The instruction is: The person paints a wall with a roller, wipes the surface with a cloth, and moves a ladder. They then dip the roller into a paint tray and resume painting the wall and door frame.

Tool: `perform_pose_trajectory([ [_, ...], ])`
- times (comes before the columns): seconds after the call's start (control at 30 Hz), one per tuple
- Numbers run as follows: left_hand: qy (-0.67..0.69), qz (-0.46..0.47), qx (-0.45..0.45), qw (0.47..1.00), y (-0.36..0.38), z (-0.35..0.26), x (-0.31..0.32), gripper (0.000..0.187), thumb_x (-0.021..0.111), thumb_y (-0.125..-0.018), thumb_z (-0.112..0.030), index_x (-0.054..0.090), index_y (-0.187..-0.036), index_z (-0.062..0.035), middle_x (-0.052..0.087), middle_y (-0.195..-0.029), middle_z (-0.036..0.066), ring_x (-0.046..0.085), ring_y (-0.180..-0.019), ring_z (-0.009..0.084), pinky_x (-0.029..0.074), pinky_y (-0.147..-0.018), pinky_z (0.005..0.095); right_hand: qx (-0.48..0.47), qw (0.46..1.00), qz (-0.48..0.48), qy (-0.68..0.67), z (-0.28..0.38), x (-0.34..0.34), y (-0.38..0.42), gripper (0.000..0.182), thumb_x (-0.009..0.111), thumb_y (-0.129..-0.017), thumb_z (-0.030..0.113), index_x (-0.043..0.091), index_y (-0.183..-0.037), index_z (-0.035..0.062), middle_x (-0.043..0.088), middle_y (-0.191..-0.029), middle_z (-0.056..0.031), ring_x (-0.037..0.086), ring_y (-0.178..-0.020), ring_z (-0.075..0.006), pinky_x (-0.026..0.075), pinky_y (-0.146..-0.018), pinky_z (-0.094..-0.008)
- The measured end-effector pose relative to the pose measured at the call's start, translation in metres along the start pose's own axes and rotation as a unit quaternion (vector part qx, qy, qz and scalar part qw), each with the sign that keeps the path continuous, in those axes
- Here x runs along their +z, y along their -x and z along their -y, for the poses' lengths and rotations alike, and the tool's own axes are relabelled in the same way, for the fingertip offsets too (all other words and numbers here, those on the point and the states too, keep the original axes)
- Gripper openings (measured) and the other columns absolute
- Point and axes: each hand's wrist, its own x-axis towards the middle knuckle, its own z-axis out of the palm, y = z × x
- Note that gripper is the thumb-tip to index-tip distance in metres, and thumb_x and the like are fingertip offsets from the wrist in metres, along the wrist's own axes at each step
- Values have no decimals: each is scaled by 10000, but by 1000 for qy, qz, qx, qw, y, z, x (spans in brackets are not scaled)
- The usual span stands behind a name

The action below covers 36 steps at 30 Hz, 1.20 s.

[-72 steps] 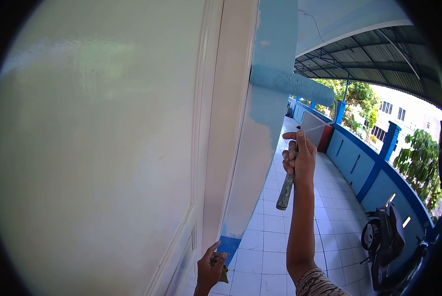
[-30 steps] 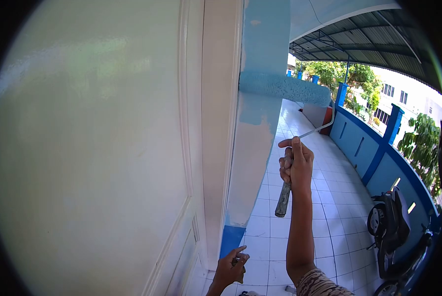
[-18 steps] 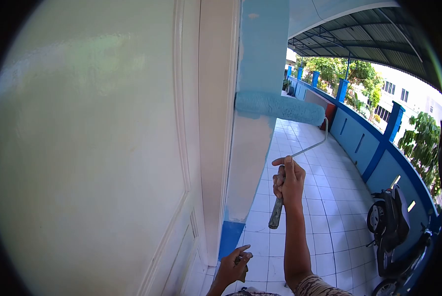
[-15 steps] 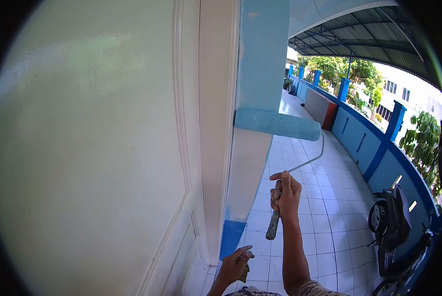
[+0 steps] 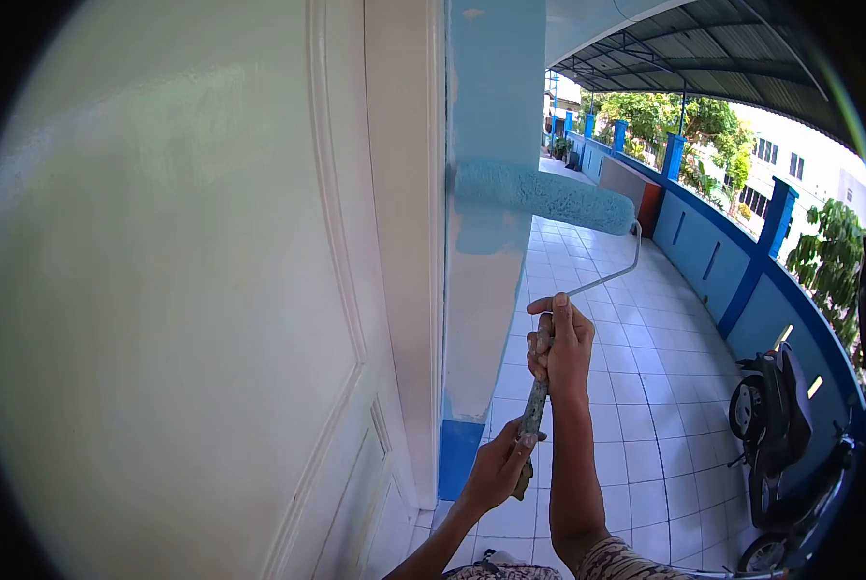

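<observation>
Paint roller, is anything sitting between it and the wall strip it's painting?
Nothing visible does. The paint roller already lies against the wall strip, with the right hand and left hand on its handle.

Paint roller point(image 5: 544, 196): fuzzy nap sleeve, rough, soaked in light blue paint, wet look. Roller frame point(image 5: 618, 273): thin bare metal wire, dull grey sheen. Roller handle point(image 5: 532, 411): worn, matt, mottled grey with crusted paint specks; material cannot tell. Right hand point(image 5: 558, 348) and left hand point(image 5: 499, 471) bare skin on it. Door point(image 5: 191, 290): cream-white, smooth semi-gloss with soft reflections, moulded panel trim. Wall strip point(image 5: 491, 145): fresh light blue coat, smooth, slight sheen; pale matt patch below it, darker blue base. Floor point(image 5: 636, 387): white glazed tiles, glossy, dark grout lines. Roof point(image 5: 742, 58): corrugated metal sheet. Scooter point(image 5: 776, 425): dark glossy plastic body. Sleeve point(image 5: 626, 561): patterned cloth.
</observation>
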Motion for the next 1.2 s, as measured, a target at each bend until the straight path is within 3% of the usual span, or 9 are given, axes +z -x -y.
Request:
perform_pose_trajectory([
  [0.13,34,-47,28,998,-7,4,17,442,439,-1077,-425,588,-1097,-9,569,-664,43,543,-579,111,437,-559,300,31,999,-7,3,-7,-6,11,500,476,-1070,423,625,-908,-25,355,-496,40,331,-354,-34,260,-282,-206],
  [0.2,-10,-32,-15,999,4,37,21,449,452,-1067,-446,567,-987,-19,585,-657,52,562,-566,133,451,-560,314,59,998,-3,4,-25,-18,28,502,458,-1079,402,624,-913,-42,360,-495,33,329,-349,-44,251,-280,-214],
  [0.3,-16,8,-84,996,30,74,22,465,446,-1064,-456,569,-949,-23,576,-632,51,563,-547,152,457,-554,325,94,995,1,19,-61,-36,59,505,447,-1084,390,622,-914,-52,381,-488,18,331,-333,-50,248,-280,-221],
  [0.43,-39,35,-101,993,64,100,18,468,435,-1067,-451,576,-936,-24,567,-616,54,574,-542,172,464,-551,340,172,985,-16,16,-95,-52,97,481,437,-1090,369,616,-917,-42,392,-502,17,345,-343,-59,271,-301,-247],
  [0.57,-60,45,-112,991,75,102,15,452,428,-1067,-433,574,-934,-27,570,-612,56,596,-532,204,472,-554,355,177,984,-15,8,-106,-55,106,482,438,-1089,371,618,-922,-44,394,-505,18,345,-346,-56,271,-301,-246],
  [0.83,-77,8,-8,997,17,40,2,418,412,-1076,-401,556,-913,-43,542,-573,40,563,-480,184,461,-515,345,69,997,-4,-15,-43,-17,44,493,456,-1080,399,619,-922,-39,369,-505,32,352,-359,-41,254,-282,-216],
  [0.93,-53,5,-10,999,1,18,0,421,408,-1079,-402,549,-900,-49,527,-554,33,542,-452,168,456,-500,337,48,999,6,-11,-24,-9,27,493,453,-1081,403,622,-924,-33,368,-505,34,352,-356,-36,256,-282,-212],
  [1.03,-45,24,-34,998,3,21,-1,435,415,-1081,-380,557,-918,-3,551,-636,50,556,-562,148,459,-553,335,49,999,2,-1,-30,-12,31,493,450,-1082,403,622,-924,-31,367,-503,34,347,-352,-37,253,-284,-209],
  [1.2,-64,54,-88,993,41,77,3,439,416,-1079,-390,574,-935,-6,560,-636,54,559,-563,155,456,-554,334,115,993,-7,18,-83,-39,74,502,438,-1086,403,619,-923,-36,385,-499,24,340,-345,-49,266,-292,-219],
])
